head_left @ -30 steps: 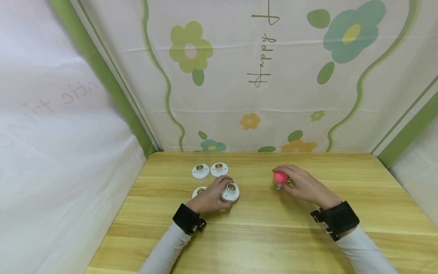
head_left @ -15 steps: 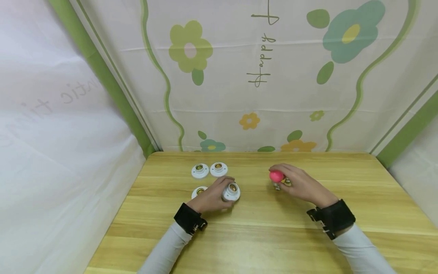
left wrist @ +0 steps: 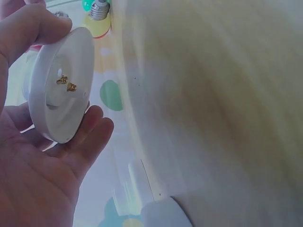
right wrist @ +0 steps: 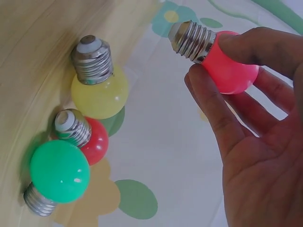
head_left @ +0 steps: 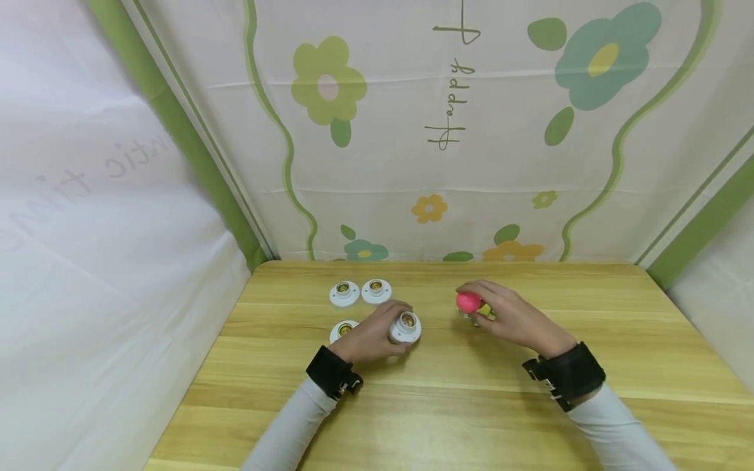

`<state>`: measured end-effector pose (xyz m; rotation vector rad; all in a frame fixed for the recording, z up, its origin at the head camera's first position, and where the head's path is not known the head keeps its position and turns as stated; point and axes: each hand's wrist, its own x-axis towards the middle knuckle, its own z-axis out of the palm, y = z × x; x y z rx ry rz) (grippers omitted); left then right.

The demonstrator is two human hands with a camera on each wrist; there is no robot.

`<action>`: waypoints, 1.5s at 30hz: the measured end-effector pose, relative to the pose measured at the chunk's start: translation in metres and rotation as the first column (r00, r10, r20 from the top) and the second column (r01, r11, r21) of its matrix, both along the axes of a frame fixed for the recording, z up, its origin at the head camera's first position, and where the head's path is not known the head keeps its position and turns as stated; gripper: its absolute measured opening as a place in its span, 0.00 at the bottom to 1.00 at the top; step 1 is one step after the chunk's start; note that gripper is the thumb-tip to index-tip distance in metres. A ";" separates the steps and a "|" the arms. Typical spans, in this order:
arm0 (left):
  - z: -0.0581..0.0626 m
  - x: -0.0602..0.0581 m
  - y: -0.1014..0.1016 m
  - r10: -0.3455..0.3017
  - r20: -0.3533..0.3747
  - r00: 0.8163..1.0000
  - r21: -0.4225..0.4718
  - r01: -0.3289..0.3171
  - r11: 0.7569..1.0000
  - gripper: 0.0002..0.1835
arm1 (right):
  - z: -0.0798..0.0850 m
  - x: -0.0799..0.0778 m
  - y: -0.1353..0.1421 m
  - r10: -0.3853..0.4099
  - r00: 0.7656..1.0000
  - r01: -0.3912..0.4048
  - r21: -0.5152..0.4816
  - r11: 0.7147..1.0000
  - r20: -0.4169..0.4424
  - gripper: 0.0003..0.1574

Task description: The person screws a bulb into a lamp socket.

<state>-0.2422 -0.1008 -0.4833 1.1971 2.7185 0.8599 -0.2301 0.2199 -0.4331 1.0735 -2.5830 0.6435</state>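
Observation:
In the head view my left hand (head_left: pixel 377 335) grips a white lamp socket (head_left: pixel 405 328) by its round base, lifted off the table with its opening facing up. From the left wrist view, the hollow back of that lamp socket (left wrist: pixel 71 90) shows two brass-coloured screws. My right hand (head_left: pixel 511 319) pinches a pink light bulb (head_left: pixel 468 301) between thumb and fingers. The right wrist view shows the bulb's metal screw cap (right wrist: pixel 193 41) sticking out past the fingertips. Both hands are apart, the bulb to the right of the socket.
A yellow bulb (right wrist: pixel 100 97), a red bulb (right wrist: pixel 97 142) and a green bulb (right wrist: pixel 60 171) lie on the table (head_left: pixel 412 418) by my right hand. Two sockets (head_left: pixel 344 294) (head_left: pixel 376 291) stand behind my left hand; another socket (head_left: pixel 341 330) is partly hidden by it. A printed curtain (head_left: pixel 377 163) hangs behind.
My right hand has moved left with the pink bulb, toward the socket. My left hand has shifted slightly right with the socket. The gap between them is smaller.

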 end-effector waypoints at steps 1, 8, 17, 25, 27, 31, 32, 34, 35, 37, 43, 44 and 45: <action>0.000 0.000 0.001 0.000 0.000 1.000 0.001 0.000 1.000 0.37 | 0.000 0.000 -0.001 0.003 1.000 -0.003 -0.003 1.000 -0.004 0.33; 0.000 -0.001 0.005 -0.023 0.002 1.000 0.013 0.023 1.000 0.37 | 0.003 0.002 -0.008 -0.004 1.000 0.004 0.001 1.000 -0.017 0.32; 0.001 -0.003 0.010 -0.036 0.002 0.999 0.019 0.035 0.999 0.39 | 0.011 0.007 -0.018 0.018 0.998 -0.018 0.006 1.000 -0.053 0.33; 0.000 -0.004 0.013 -0.040 0.000 0.999 0.033 0.040 0.999 0.39 | 0.018 0.012 -0.025 0.037 0.997 -0.038 -0.001 0.999 -0.065 0.35; -0.001 -0.004 0.014 -0.040 0.003 0.999 0.042 0.039 0.998 0.39 | 0.019 0.014 -0.027 0.043 0.997 -0.042 0.003 0.999 -0.068 0.35; -0.002 -0.005 0.014 -0.043 0.013 0.999 0.059 0.042 0.997 0.39 | 0.021 0.015 -0.032 0.048 0.997 -0.047 0.008 0.999 -0.066 0.34; -0.003 -0.006 0.015 -0.047 0.013 0.999 0.062 0.046 0.997 0.40 | 0.022 0.015 -0.033 0.049 0.997 -0.048 0.007 0.999 -0.065 0.34; -0.002 -0.005 0.015 -0.053 0.014 0.999 0.066 0.052 0.996 0.40 | 0.022 0.016 -0.034 0.052 0.997 -0.051 0.007 0.999 -0.063 0.33; -0.002 -0.005 0.016 -0.055 0.012 0.998 0.068 0.054 0.996 0.40 | 0.022 0.016 -0.035 0.054 0.997 -0.054 0.006 0.999 -0.063 0.34; -0.002 -0.004 0.017 -0.059 0.011 0.998 0.066 0.058 0.996 0.40 | 0.022 0.017 -0.036 0.059 0.996 -0.059 0.006 0.998 -0.065 0.34; 0.001 -0.002 0.020 -0.066 0.023 0.998 0.064 0.064 0.996 0.40 | 0.022 0.017 -0.039 0.082 0.994 -0.082 -0.002 0.997 -0.072 0.34; 0.001 -0.002 0.020 -0.067 0.026 0.997 0.065 0.065 0.996 0.39 | 0.022 0.017 -0.040 0.086 0.994 -0.086 -0.003 0.996 -0.071 0.34; 0.001 -0.002 0.021 -0.068 0.030 0.997 0.065 0.066 0.996 0.39 | 0.022 0.017 -0.040 0.090 0.993 -0.090 -0.004 0.996 -0.070 0.34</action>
